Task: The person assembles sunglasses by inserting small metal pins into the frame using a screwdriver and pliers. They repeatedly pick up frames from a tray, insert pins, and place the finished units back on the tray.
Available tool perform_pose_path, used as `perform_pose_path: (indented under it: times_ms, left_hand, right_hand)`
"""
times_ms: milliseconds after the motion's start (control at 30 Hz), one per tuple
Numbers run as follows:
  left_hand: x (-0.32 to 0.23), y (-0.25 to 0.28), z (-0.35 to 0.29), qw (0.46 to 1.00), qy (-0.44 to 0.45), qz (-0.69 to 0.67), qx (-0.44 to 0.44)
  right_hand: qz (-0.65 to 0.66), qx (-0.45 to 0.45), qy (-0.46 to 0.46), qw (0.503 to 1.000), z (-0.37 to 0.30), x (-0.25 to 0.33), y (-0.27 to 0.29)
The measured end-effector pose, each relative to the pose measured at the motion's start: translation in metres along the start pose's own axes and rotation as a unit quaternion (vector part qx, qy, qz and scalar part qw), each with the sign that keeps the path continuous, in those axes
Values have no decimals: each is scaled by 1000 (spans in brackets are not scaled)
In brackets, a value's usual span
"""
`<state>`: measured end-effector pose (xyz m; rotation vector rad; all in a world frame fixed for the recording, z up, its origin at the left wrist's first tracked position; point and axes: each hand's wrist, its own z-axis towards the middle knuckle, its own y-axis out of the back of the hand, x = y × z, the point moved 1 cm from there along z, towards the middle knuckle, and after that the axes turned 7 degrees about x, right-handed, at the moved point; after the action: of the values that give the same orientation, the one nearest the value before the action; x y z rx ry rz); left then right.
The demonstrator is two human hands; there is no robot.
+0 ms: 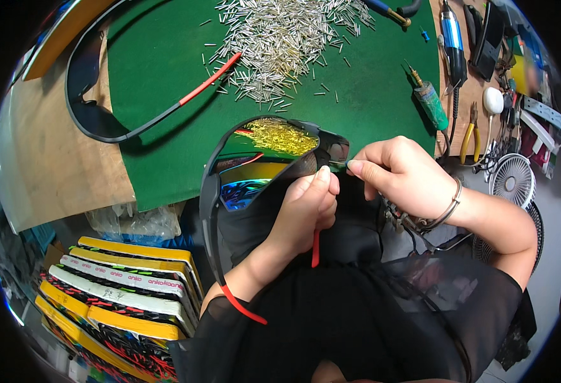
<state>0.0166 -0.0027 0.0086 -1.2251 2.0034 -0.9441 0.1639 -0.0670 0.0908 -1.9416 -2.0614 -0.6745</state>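
A pair of wraparound sunglasses (211, 191) with a black frame, mirrored lenses and red temple tips is held over my lap at the table's near edge. Closed around one temple near its hinge is my left hand (307, 207), with that temple's red tip poking out below the fingers. My right hand (405, 175) pinches a tiny thin piece at the hinge; its kind is too small to make out. Beyond the hands, many small silver metal pins (280, 48) lie heaped on the green mat (165, 172).
Another pair of sunglasses (118, 138) rests at the left. To the right are a green-handled tool (431, 105), a blue-and-black electric screwdriver (451, 32), yellow-handled pliers (471, 135) and a small fan (513, 179). Yellow and white trays (133, 252) filled with frames stand lower left.
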Motion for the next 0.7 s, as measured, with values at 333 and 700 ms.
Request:
perform_pose_path:
  times_ms: [333, 700]
  left_hand:
    - [-3, -1, 0, 1000, 15, 17, 14]
    - [1, 1, 0, 1000, -9, -8, 7]
  right_hand:
    - [-519, -226, 330, 755, -6, -29, -21]
    - [-99, -28, 38, 994, 0, -12, -7]
